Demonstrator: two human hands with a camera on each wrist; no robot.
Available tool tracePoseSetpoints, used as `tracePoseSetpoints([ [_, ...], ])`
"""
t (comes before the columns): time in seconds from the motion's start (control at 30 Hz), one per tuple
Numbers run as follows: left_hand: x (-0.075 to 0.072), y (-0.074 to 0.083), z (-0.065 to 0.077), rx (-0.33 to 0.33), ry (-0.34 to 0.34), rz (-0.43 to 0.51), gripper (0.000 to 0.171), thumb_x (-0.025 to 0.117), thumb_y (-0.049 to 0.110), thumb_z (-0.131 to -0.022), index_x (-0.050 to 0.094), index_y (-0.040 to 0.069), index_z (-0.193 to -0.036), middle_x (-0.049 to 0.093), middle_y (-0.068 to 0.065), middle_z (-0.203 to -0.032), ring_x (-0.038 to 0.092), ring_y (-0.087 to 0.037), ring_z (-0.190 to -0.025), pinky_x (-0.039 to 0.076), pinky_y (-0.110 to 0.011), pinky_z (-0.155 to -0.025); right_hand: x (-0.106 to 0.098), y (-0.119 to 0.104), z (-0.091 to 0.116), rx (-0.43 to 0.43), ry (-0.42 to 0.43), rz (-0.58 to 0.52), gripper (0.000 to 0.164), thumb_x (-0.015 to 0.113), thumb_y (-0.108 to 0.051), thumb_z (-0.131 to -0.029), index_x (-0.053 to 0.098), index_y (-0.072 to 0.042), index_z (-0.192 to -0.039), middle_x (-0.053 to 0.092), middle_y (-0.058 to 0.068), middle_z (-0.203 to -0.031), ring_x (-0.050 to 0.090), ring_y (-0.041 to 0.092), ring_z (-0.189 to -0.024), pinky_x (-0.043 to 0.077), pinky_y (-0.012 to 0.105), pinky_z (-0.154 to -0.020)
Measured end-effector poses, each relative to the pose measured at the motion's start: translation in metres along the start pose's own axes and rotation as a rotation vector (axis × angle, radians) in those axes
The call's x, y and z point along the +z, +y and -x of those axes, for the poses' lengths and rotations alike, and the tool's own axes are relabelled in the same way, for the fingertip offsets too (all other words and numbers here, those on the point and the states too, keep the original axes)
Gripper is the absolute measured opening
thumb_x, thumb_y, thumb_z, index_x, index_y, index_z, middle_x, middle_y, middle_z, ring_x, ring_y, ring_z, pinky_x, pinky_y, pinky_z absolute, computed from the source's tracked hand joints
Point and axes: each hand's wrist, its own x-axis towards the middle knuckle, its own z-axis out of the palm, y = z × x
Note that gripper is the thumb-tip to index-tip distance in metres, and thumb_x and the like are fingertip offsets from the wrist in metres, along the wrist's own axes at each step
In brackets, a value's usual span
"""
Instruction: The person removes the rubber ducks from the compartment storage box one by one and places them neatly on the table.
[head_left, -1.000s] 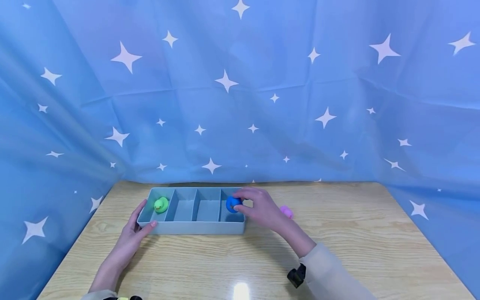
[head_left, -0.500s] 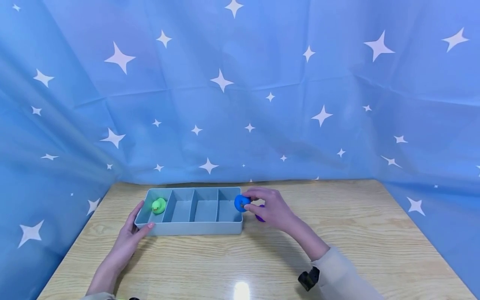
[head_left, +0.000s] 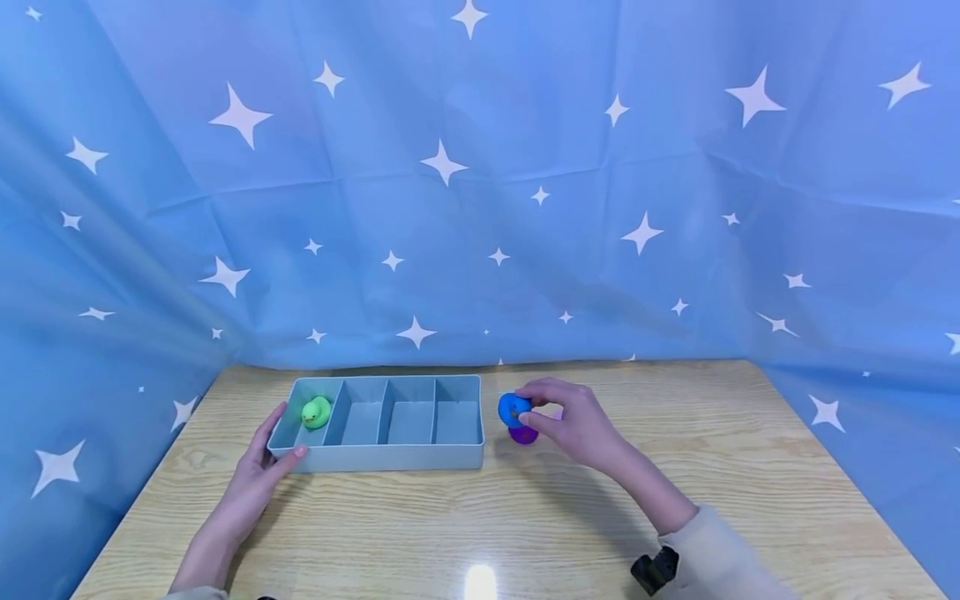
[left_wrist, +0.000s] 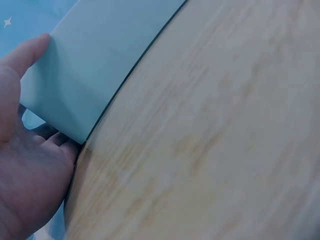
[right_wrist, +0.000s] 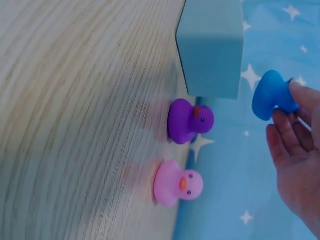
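My right hand (head_left: 581,421) pinches a blue rubber duck (right_wrist: 272,95) between thumb and fingers, held up in the air just right of the tray. Below it on the table sits a purple rubber duck (right_wrist: 182,121), partly covered by the blue one in the head view. Beside that stands a pink rubber duck (right_wrist: 167,184), mostly hidden behind my right hand in the head view. The pale blue divided tray (head_left: 375,457) has a green rubber duck (head_left: 317,412) in its leftmost compartment. My left hand (head_left: 251,483) grips the tray's left end, thumb on the front wall.
The wooden table (head_left: 390,533) ends at the back against a blue curtain (head_left: 480,208) with white stars. A black wrist camera (head_left: 655,571) sits at my right sleeve. The other tray compartments show bare floors.
My right hand has carried the blue duck rightward, out from over the tray's rightmost compartment. The purple duck has come into view below it. My left hand stays on the tray.
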Motion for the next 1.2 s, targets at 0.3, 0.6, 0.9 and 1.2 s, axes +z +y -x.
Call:
tracePoseSetpoints([
  [0.3,0.000,-0.001,0.000,0.010,-0.010,0.010,0.089,0.061,0.029,-0.105,-0.004,0.029,-0.166,-0.015,-0.020,-0.169,-0.009,-0.045,-0.153,0.006,-0.060,-0.120,-0.010,0.007,0.008,-0.015,0.004,0.038,0.028,0.080,-0.001,-0.088,0.077,-0.004,-0.116,0.074,0.005,-0.115,0.071,0.023,-0.099,0.059,0.051,-0.087],
  [0.6,-0.001,-0.001,0.001,0.005,-0.004,0.004,0.088,0.061,0.031,-0.105,-0.003,0.030,-0.166,-0.014,-0.019,-0.169,-0.007,-0.043,-0.153,0.006,-0.058,-0.120,-0.020,0.017,0.015,-0.010,0.022,0.069,0.028,0.079,0.001,-0.088,0.076,-0.002,-0.116,0.073,0.005,-0.114,0.072,0.021,-0.096,0.060,0.040,-0.079],
  [0.9,0.001,0.000,0.000,0.015,0.000,0.000,0.089,0.062,0.030,-0.105,-0.003,0.028,-0.167,-0.014,-0.020,-0.169,-0.008,-0.045,-0.153,0.006,-0.061,-0.121,-0.038,0.027,0.028,-0.022,0.093,0.122,0.030,0.081,0.003,-0.085,0.077,-0.004,-0.114,0.074,0.004,-0.111,0.071,0.019,-0.091,0.060,0.037,-0.076],
  [1.2,0.000,0.001,0.001,0.003,-0.014,-0.007,0.088,0.060,0.032,-0.105,-0.003,0.030,-0.166,-0.012,-0.017,-0.170,-0.007,-0.042,-0.154,0.014,-0.031,-0.122,-0.048,0.039,0.040,-0.036,0.120,0.161,0.030,0.081,0.005,-0.084,0.077,-0.004,-0.113,0.074,0.005,-0.110,0.069,0.018,-0.089,0.058,0.031,-0.071],
])
